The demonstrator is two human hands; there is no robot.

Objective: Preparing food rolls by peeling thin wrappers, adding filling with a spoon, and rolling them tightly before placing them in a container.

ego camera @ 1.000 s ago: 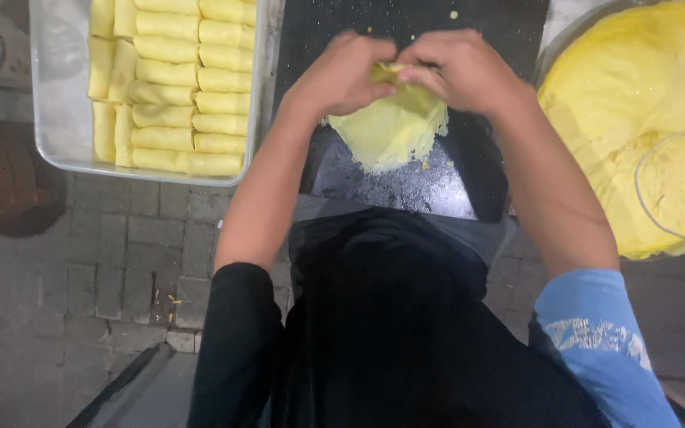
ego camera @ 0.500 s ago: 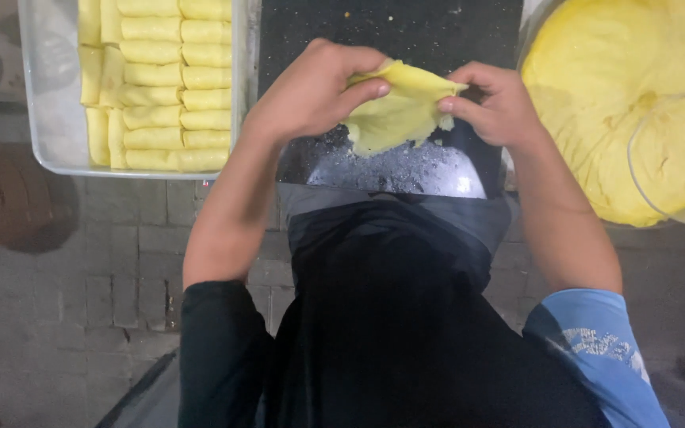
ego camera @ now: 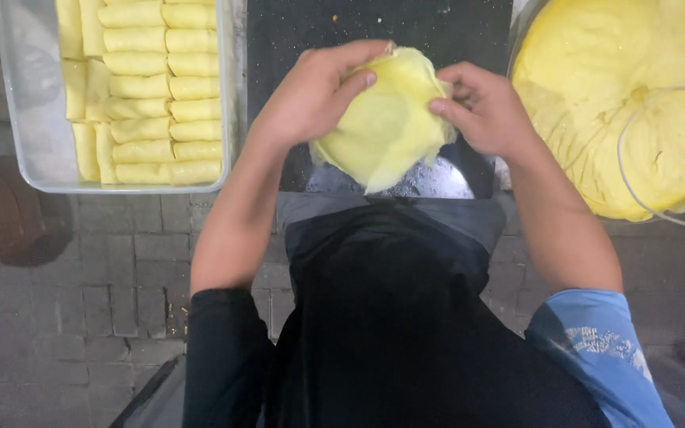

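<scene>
Both hands are holding a thin yellow crepe (ego camera: 386, 119) up off the dark board (ego camera: 295, 36) on the bench. The left hand (ego camera: 319, 95) is pinching its upper left edge, thumb laid across the top, while the right hand (ego camera: 485, 111) is gripping the right edge with fingers curled in. The crepe is hanging between them, its lower edge drooping toward a shiny patch of the board just in front of the person's dark apron.

To the left, a metal tray (ego camera: 25, 119) is holding rows of rolled yellow crepes (ego camera: 164, 87) (packed side by side, some stood along the left). To the right, a stack of flat crepes (ego camera: 620, 103) is sitting in a large round container, partly under what may be clear plastic, though the view there is too blurred to be sure.

Judging by how things lie, the step in hand is lifting or turning a single crepe before it is laid flat. The next move calls for a gentle, even grip on both edges, since so thin a sheet could tear or fold on itself.
</scene>
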